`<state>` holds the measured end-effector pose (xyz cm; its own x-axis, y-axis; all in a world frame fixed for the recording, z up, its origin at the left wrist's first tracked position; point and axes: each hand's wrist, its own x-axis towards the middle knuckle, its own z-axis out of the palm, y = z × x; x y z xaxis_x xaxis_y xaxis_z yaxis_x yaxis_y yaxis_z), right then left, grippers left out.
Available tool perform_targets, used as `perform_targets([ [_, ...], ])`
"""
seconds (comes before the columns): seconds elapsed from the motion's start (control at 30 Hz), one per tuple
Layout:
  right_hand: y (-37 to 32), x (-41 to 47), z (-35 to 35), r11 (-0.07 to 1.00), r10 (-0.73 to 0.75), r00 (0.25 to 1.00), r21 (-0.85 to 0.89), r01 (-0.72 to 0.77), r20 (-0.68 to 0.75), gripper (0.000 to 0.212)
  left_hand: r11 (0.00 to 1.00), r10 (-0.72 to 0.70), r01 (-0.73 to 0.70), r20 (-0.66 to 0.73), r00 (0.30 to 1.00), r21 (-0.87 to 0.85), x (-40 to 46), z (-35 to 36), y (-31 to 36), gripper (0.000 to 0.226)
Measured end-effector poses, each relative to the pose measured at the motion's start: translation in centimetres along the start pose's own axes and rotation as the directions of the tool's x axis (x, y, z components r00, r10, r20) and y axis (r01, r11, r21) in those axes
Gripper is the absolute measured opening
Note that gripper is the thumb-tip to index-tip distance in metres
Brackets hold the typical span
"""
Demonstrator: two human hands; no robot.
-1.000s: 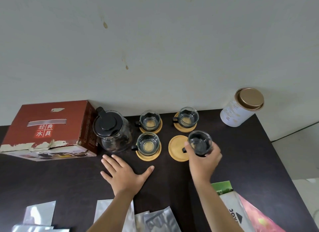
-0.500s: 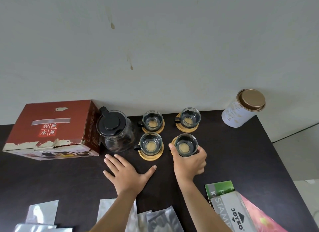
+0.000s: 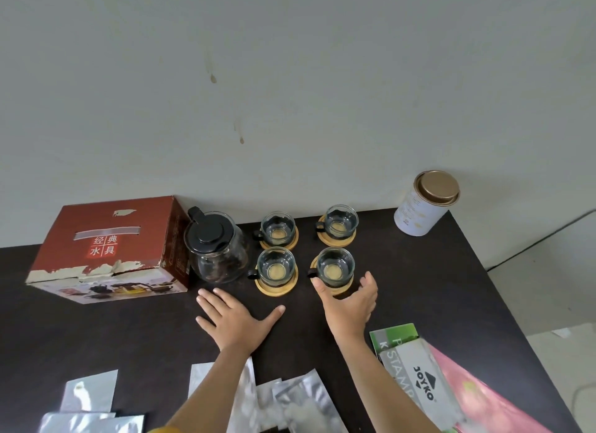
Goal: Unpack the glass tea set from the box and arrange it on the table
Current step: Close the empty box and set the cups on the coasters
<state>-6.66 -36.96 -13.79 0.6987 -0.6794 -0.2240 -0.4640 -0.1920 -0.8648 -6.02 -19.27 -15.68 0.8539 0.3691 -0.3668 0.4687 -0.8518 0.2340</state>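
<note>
Letting go is what the right hand (image 3: 350,305) shows now: a second ago it carried the fourth cup (image 3: 335,267) off to the side of a bare coaster (image 3: 332,287), half a second ago it was still wrapped round the glass on that coaster, and now thumb and fingers stand spread on either side of the cup, just short of it, holding nothing. The cup sits upright just beyond the open palm. To the left of that hand stands a second cup (image 3: 276,267), beyond them two more, and farther left the teapot (image 3: 216,247) beside the box (image 3: 106,249). The left hand (image 3: 233,320) has stayed flat on the table (image 3: 419,287), fingers splayed, gripping nothing. With all four cups seated in a square by the pot, the arranging looks essentially done.
</note>
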Motion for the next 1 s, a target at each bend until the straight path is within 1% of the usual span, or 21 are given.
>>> perform_targets([
  [0.07, -0.2, -0.5, -0.8, 1.000, -0.008, 1.000, 0.027, 0.008, -0.002, 0.112, 0.999, -0.003, 0.004, 0.023, 1.000, -0.034, 0.0, -0.3, -0.2, 0.146],
  [0.13, -0.3, -1.1, -1.6, 0.998, -0.033, 0.999, 0.048, 0.033, -0.005, 0.109, 0.996, -0.008, 0.010, 0.027, 1.000, -0.091, -0.6, -0.8, -0.1, 0.132],
  [0.23, -0.7, -1.6, -3.2, 0.994, -0.077, 0.997, 0.071, 0.077, -0.006, 0.102, 0.972, -0.022, 0.007, -0.057, 0.998, -0.237, -2.9, -1.2, 0.8, 0.109],
  [0.37, -1.6, -0.8, -6.0, 0.990, -0.116, 0.993, 0.081, 0.117, -0.013, 0.087, 0.928, 0.053, -0.130, -0.222, 0.974, -0.349, -6.3, -0.7, 3.3, 0.084],
  [0.47, -2.5, 0.8, -8.5, 0.982, -0.166, 0.985, 0.088, 0.168, -0.040, 0.077, 0.894, 0.123, -0.234, -0.293, 0.948, -0.383, -8.0, -0.5, 6.1, 0.074],
  [0.6, -3.6, 4.2, -11.7, 0.970, -0.214, 0.974, 0.104, 0.220, -0.071, 0.062, 0.842, 0.245, -0.369, -0.331, 0.911, -0.393, -8.9, -0.3, 11.3, 0.071],
  [0.7, -4.7, 7.2, -13.9, 0.955, -0.262, 0.962, 0.123, 0.269, -0.072, 0.045, 0.800, 0.326, -0.442, -0.324, 0.888, -0.407, -9.2, -0.1, 15.6, 0.072],
  [0.77, -5.5, 9.4, -15.1, 0.943, -0.307, 0.950, 0.113, 0.312, -0.059, 0.039, 0.775, 0.378, -0.480, -0.307, 0.873, -0.412, -9.3, 0.0, 18.4, 0.075],
  [0.9, -7.7, 13.9, -16.1, 0.920, -0.388, 0.921, 0.049, 0.390, -0.036, 0.037, 0.727, 0.468, -0.536, -0.261, 0.844, -0.429, -8.1, 0.4, 23.9, 0.082],
  [1.0, -8.8, 17.6, -15.6, 0.897, -0.443, 0.895, -0.026, 0.442, -0.054, 0.038, 0.715, 0.508, -0.546, -0.211, 0.835, -0.437, -6.3, 1.0, 27.6, 0.090],
])
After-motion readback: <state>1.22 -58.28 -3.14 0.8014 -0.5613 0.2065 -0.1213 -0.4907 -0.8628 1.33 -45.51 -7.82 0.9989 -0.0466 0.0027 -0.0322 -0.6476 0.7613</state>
